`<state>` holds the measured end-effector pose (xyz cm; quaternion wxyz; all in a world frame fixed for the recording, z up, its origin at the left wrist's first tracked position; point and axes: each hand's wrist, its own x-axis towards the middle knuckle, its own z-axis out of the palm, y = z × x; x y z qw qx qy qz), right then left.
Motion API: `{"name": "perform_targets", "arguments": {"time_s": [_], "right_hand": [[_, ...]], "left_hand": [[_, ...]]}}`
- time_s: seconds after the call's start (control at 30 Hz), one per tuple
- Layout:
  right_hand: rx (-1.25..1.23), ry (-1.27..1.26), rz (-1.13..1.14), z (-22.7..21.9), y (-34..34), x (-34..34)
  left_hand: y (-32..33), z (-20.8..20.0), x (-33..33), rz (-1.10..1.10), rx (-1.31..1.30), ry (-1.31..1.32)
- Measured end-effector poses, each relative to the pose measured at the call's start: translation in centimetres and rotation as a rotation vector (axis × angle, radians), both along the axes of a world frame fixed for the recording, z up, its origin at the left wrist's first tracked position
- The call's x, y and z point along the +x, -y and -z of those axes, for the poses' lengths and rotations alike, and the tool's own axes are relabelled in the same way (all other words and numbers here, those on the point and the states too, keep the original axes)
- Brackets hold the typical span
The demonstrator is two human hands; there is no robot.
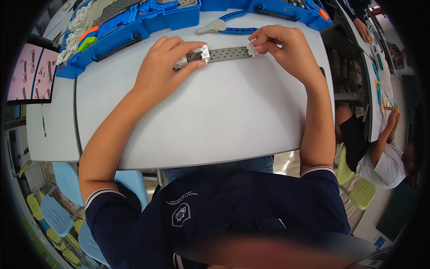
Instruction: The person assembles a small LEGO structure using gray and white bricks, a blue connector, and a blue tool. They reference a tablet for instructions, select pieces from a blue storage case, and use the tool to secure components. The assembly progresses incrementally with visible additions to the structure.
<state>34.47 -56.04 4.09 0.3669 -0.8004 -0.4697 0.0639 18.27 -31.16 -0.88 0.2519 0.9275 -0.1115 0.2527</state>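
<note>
A grey perforated building beam [229, 54] lies across the far part of the white table, in front of me. White connector pieces sit along it. My left hand [163, 62] is closed round the beam's left part, thumb and index finger on either side of a white connector [205, 54]. Another white piece [181, 62] shows partly under that palm. At the beam's right end, my right hand [284, 47] pinches a small white connector [251, 48]; the fingers cover part of it. Just beyond the beam rests a plier-like tool [242, 31] with blue handles and a grey head.
Blue bins [174, 19] of sorted white, grey, blue, green and orange parts line the table's far edge. A screen [30, 74] stands at the far left. Another person [389, 161] sits at a separate table on the right. Chairs [57, 214] stand at lower left.
</note>
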Motion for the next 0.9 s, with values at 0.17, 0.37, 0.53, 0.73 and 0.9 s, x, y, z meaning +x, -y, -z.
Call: {"name": "perform_targets", "arguments": {"time_s": [0.17, 0.37, 0.53, 0.73, 0.9], "right_hand": [[-0.002, 0.036, -0.015, 0.0, -0.1, -0.1], [-0.030, 0.210, -0.036, -0.1, -0.4, -0.7], [-0.068, 0.307, -0.014, -0.3, -0.7, -1.3], [-0.011, 0.283, -0.004, -0.3, -1.1, -1.7], [-0.086, 0.328, -0.020, -0.4, -1.0, -1.4]], "left_hand": [[-0.1, -0.1, -0.2, -0.008, -0.006, -0.073], [-0.1, 0.0, -0.1, -0.011, -0.001, -0.062], [0.0, 0.1, -0.1, -0.012, -0.001, -0.058], [0.0, 0.3, 0.1, -0.005, -0.002, -0.004], [0.0, 0.4, 0.2, -0.008, -0.004, 0.013]]}}
